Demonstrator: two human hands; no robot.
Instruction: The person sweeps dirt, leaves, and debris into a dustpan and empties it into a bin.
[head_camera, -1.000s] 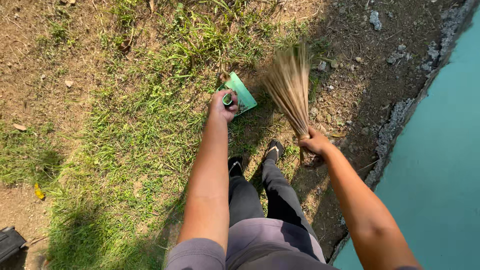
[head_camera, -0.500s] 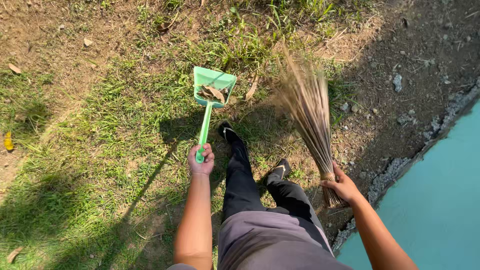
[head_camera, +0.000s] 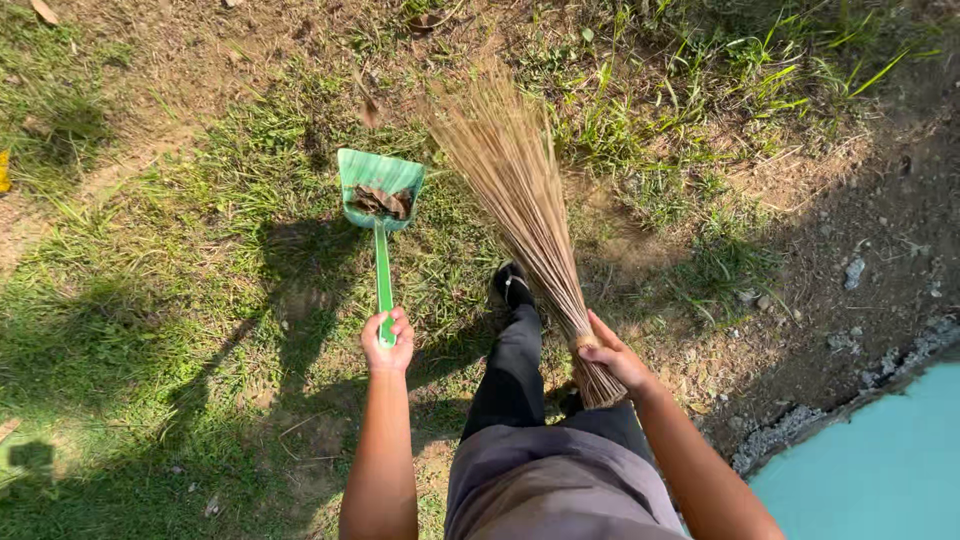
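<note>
Left hand (head_camera: 387, 343) grips the green dustpan (head_camera: 380, 188) handle; right hand (head_camera: 612, 357) holds the stick broom (head_camera: 520, 190) just right of the dustpan

You work in hard, bright sunlight; your own long shadow falls left and near across the grass (head_camera: 150, 330). Dark shade covers the far right corner. The picture is sharp, with slight bending at the edges and no glare.
</note>
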